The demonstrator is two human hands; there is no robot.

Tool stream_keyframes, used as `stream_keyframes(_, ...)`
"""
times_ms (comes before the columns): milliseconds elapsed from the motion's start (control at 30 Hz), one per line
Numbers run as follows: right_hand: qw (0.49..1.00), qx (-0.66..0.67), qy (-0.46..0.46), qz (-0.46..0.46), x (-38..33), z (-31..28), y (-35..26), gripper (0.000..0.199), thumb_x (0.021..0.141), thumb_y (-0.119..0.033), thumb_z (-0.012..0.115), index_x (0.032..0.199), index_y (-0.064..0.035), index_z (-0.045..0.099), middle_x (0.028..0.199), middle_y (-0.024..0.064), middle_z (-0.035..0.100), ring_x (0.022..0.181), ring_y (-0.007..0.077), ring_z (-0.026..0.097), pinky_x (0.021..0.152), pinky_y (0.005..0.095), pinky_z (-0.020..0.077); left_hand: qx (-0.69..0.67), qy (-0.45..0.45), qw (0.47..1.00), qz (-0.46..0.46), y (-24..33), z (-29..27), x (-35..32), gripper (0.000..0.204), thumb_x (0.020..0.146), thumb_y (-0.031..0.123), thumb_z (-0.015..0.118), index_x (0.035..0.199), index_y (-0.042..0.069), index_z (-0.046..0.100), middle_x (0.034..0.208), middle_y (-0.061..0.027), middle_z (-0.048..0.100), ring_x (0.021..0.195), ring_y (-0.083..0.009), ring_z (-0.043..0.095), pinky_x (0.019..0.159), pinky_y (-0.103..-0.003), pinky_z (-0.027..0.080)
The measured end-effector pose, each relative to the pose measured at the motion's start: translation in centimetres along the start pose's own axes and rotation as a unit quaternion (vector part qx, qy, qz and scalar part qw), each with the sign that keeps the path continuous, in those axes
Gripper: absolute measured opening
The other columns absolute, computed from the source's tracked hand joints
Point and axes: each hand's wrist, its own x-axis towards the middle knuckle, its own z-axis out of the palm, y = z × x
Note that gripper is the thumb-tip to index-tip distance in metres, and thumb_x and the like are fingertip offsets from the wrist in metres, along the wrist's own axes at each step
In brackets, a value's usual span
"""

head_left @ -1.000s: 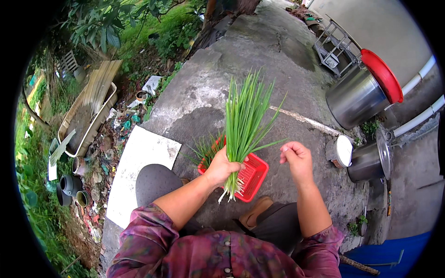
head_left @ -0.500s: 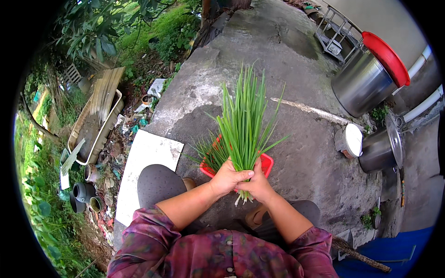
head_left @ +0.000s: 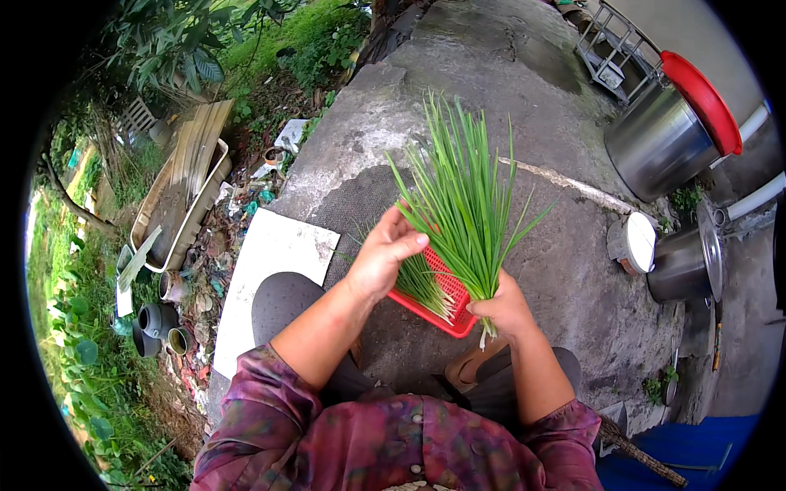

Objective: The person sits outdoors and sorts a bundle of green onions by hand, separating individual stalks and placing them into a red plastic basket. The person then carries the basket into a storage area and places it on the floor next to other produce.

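Note:
A bunch of green onions point(head_left: 471, 204), long green leaves fanning upward and pale root ends pointing down, is gripped near its base by my right hand point(head_left: 503, 309). My left hand point(head_left: 381, 258) is beside the leaves on the left, its thumb held apart from the fingers. The fingertips are close to the leaves or touching them; I cannot tell which. Below the bunch, between my knees, is a red plastic basket point(head_left: 446, 326) with slotted sides. More thin green onions point(head_left: 422, 286) lie in it, white ends toward me. Part of the basket is hidden by my hands and the bunch.
A white board point(head_left: 274, 254) lies on the concrete by my left knee. Farther left are a long tub point(head_left: 168, 237), pots point(head_left: 155, 319) and litter. At right stand a large metal pot point(head_left: 663, 147) with a red basin point(head_left: 700, 102), a white bucket point(head_left: 632, 243) and a lidded pot point(head_left: 684, 262).
Both hands were together on the base of the bunch. My left hand has let go and moved up and left; my right has carried the bunch slightly right, uncovering more of the basket.

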Motion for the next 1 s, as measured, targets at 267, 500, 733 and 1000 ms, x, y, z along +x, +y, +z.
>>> stream_keyframes(267, 0.998, 0.001, -0.020, 0.055, -0.7, -0.5, 0.0, 0.062, 0.058, 0.011, 0.057, 0.118, 0.0000, 0.052, 0.103, 0.0021, 0.059, 0.094, 0.0135, 0.056, 0.083, 0.0274, 0.0437, 0.338, 0.090, 0.907, 0.236, 6.7, -3.8, 0.9, 0.025, 0.079, 0.006, 0.066, 0.104, 0.003, 0.065, 0.112, -0.0085, 0.061, 0.107, -0.0175, 0.053, 0.093, -0.031, 0.040)
stream_keyframes(500, 0.996, 0.008, -0.078, 0.050, -0.4, -0.9, 0.8, 0.063, 0.057, 0.010, 0.056, 0.119, 0.0006, 0.052, 0.106, 0.0024, 0.059, 0.098, 0.0137, 0.055, 0.088, 0.0283, 0.0419, 0.597, 0.028, 0.742, 0.306, 6.6, -3.8, 1.0, 0.028, 0.068, 0.005, 0.071, 0.096, 0.011, 0.068, 0.110, -0.0094, 0.060, 0.108, -0.0266, 0.053, 0.094, -0.036, 0.038)
stream_keyframes(733, 0.996, -0.016, -0.084, 0.012, -0.4, -0.7, 0.8, 0.065, 0.057, 0.013, 0.056, 0.120, 0.0014, 0.050, 0.104, 0.0024, 0.059, 0.088, 0.0123, 0.057, 0.070, 0.0260, 0.0470, 0.702, -0.013, 0.659, 0.269, 6.1, -3.2, 0.6, 0.028, 0.062, 0.007, 0.075, 0.089, 0.013, 0.068, 0.102, -0.0014, 0.061, 0.114, -0.0259, 0.049, 0.101, -0.050, 0.023)
stream_keyframes(1000, 0.993, -0.079, -0.088, -0.002, -0.7, -1.7, 0.9, 0.064, 0.057, 0.009, 0.058, 0.120, 0.0002, 0.050, 0.105, 0.0013, 0.059, 0.099, 0.0131, 0.054, 0.088, 0.0274, 0.0416, 0.711, -0.081, 0.633, 0.296, 6.2, -3.1, 0.5, 0.021, 0.064, 0.016, 0.074, 0.084, 0.016, 0.070, 0.090, 0.0009, 0.060, 0.114, -0.0259, 0.047, 0.102, -0.058, 0.017)
